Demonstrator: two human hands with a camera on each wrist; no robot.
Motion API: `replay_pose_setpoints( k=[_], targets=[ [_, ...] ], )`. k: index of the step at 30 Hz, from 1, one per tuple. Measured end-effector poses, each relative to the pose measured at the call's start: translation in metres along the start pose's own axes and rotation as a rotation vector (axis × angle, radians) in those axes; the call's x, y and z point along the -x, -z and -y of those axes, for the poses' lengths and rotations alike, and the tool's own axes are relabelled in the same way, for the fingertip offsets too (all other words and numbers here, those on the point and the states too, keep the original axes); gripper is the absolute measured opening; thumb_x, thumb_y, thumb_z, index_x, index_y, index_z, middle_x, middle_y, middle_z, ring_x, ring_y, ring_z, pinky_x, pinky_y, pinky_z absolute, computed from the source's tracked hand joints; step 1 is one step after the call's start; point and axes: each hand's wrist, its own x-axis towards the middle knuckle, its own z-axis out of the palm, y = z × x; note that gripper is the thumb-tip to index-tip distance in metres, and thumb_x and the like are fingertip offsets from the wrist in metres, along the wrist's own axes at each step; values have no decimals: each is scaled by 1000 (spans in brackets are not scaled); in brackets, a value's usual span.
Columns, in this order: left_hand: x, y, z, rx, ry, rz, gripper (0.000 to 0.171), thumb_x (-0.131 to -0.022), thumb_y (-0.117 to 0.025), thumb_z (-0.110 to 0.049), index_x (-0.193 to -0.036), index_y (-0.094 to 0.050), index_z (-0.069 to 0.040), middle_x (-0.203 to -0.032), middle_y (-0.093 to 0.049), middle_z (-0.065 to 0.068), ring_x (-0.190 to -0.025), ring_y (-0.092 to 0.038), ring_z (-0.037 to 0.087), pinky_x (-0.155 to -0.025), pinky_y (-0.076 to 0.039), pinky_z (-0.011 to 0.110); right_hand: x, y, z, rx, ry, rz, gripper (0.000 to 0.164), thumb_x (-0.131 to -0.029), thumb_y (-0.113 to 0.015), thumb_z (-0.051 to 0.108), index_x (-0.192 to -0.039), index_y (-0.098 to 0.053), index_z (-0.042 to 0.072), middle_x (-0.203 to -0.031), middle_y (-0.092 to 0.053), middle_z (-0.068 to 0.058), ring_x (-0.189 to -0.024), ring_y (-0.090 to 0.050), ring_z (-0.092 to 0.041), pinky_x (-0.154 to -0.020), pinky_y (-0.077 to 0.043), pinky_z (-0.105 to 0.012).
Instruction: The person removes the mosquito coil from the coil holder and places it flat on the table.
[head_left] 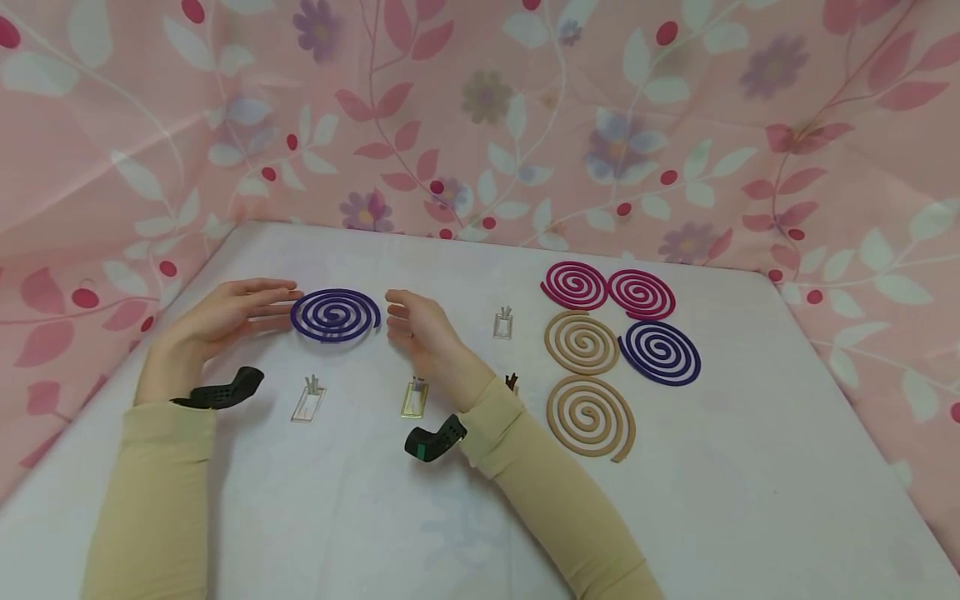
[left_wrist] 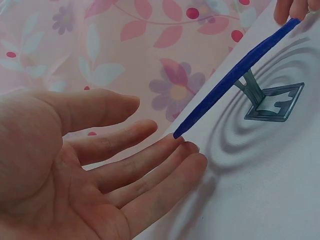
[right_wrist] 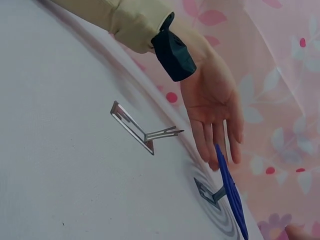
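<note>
A dark blue mosquito coil point(head_left: 335, 315) lies flat on top of a small metal stand point(left_wrist: 254, 91), raised above the white table. My left hand point(head_left: 225, 315) is at the coil's left side, fingers straight and spread. In the left wrist view its fingertips are right at the coil's edge, palm turned up. Across the coil, my right hand point(head_left: 429, 327) holds its loosely bent fingers beside the right edge. Neither hand grips the coil. Nearer to me stand a silvery metal stand point(head_left: 312, 386) and a gold-toned one point(head_left: 417, 384), prongs up.
Right of my hands lie two magenta coils point(head_left: 575, 286), two tan coils point(head_left: 582, 342) and another blue coil point(head_left: 660, 352). A further stand point(head_left: 505, 314) is beyond my right hand, and brown prongs point(head_left: 512, 382) show behind that wrist. Flowered pink cloth point(head_left: 480, 125) surrounds the table.
</note>
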Motion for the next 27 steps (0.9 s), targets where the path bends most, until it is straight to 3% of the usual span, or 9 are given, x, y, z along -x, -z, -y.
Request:
replay_pose_setpoints(
  k=[5, 8, 13, 18, 27],
  targets=[
    [0, 1, 1, 55, -23, 23, 17, -103, -55, -15, -118, -64, -18, -114, -70, -8, -106, -68, 8, -90, -57, 25, -3, 0, -3, 9, -29, 26, 44, -99, -58, 16, -139, -52, 0, -150, -41, -24, -138, -41, -37, -117, -37, -46],
    [0, 0, 1, 37, -18, 22, 18, -102, -57, -14, -117, -65, -19, -114, -71, -9, -104, -69, 8, -90, -57, 25, -4, 0, -5, -11, -40, 22, 46, -98, -58, 15, -141, -50, -1, -149, -41, -25, -138, -42, -38, -116, -38, -46],
    [0, -1, 1, 3, 8, 16, 27, -100, -61, -12, -126, -60, -11, -114, -71, -11, -102, -70, 8, -89, -57, 23, -7, 3, -7, -54, -68, 32, 43, -99, -57, 15, -139, -52, -1, -147, -43, -25, -136, -45, -37, -115, -40, -44],
    [-1, 0, 2, -44, 11, 12, 26, -99, -62, -12, -124, -60, -15, -115, -69, -11, -103, -69, 6, -89, -57, 22, -8, 5, -8, -67, -69, 54, 41, -99, -57, 13, -137, -53, -2, -144, -46, -25, -135, -47, -37, -114, -41, -44],
    [-6, -1, 3, -105, 33, -2, 58, -97, -65, -13, -145, -36, 4, -118, -66, -13, -103, -68, 2, -88, -57, 22, -8, 6, -8, -49, -46, 75, 33, -99, -58, 14, -128, -61, -1, -138, -53, -22, -128, -54, -35, -110, -46, -42]
  ],
)
